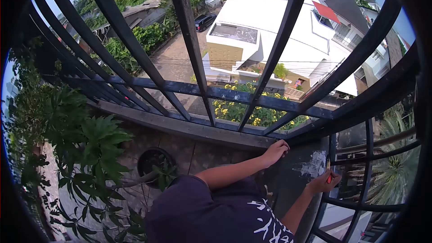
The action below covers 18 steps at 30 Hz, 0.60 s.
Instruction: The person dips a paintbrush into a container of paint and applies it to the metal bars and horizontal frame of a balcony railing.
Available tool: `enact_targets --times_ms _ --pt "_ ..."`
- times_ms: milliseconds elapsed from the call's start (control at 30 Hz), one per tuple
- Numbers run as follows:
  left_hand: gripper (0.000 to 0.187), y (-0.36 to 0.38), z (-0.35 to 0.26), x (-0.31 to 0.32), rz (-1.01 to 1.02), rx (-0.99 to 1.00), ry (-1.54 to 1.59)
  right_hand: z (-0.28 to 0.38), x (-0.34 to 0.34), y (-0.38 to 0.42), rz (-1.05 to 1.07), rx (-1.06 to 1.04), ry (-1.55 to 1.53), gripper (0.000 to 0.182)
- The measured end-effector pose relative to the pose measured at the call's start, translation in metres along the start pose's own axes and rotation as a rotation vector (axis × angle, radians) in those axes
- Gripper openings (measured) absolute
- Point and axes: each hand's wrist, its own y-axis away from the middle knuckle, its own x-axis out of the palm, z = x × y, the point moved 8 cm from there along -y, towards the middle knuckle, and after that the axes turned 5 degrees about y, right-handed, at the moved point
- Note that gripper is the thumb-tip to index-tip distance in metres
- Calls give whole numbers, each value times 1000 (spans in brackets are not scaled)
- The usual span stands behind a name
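Front railing [229,95] taken as reference. Near side: hands, two, a left hand [275,153] closer to the railing and a right hand [321,182] farther right; orange-handled tool [329,178], one, in the right hand; round pot [140,164], one; whitish patch [315,164], one. Beyond the railing: dark vehicle [205,21], one; red awning [326,11], one.

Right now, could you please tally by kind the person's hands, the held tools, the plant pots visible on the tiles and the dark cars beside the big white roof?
Hands: 2, the left hand and the right hand
Held tools: 1, an orange-handled tool
Visible plant pots: 1, a dark pot
Dark cars: 1, a dark car
Total: 5
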Motion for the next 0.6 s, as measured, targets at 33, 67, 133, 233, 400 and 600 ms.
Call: enact_targets --times_ms 33,67,133,233,400,600 --pt "14 2 3 1 1 2 -1 7 -2 0 16 -1 -12 12" --pt "14 4 8 3 2 -10 -1 15 -6 -1 30 -2 -23 11" --pt "14 11 10 11 19 -39 1 22 -15 -1 40 -26 -38 10" --pt "13 23 13 22 28 -76 21 15 -29 -2 46 -46 -37 7" --pt "14 31 22 29 57 -115 11 11 -43 -4 105 -56 -94 8" --pt "15 28 34 30 81 -139 -31 15 -38 -7 319 -56 -87 11"
